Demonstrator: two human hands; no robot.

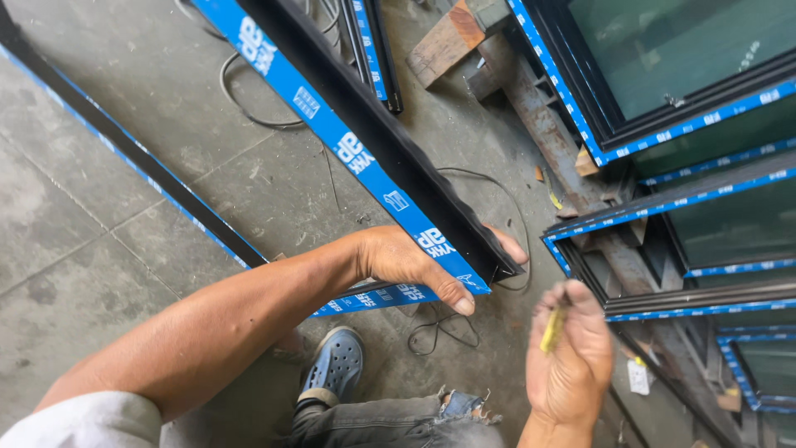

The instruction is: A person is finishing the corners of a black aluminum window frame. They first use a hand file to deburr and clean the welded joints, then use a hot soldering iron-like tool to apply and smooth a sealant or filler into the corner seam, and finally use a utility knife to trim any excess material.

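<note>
1. Grip on the frame corner: the left hand [412,261] wraps the mitred corner of a black frame [390,158] faced with blue protective film, thumb on the film side, fingers curled over the far edge. The corner hangs above the concrete floor [99,241], the long rail running up and away. If the film is slick, the thumb could slide and the corner could drop to the floor — the joint might open or the finish chip.

2. Small tool: the right hand [570,357] is closed around a thin yellow-handled tool [553,328], held upright just beside the corner and apart from it. Its tip is hidden, so its kind cannot be told. Risk, as judged: a slip of the tip toward the left-hand fingers, which lie close to the joint.

3. Loose cable: a thin black cable [452,328] loops on the floor directly under the corner and near the blue shoe [334,365]. A foot or the frame end could snag it and jerk whatever it is tied to.

4. Stacked glazed frames [680,75]: they lie at the right, near the working hand, on rusty steel and a wood block [444,41]. A swing of the long rail might strike the glass or scratch a neighbouring frame.

5. One-handed support: the rail is long and held at one end only — twisting could strain the corner.
</note>
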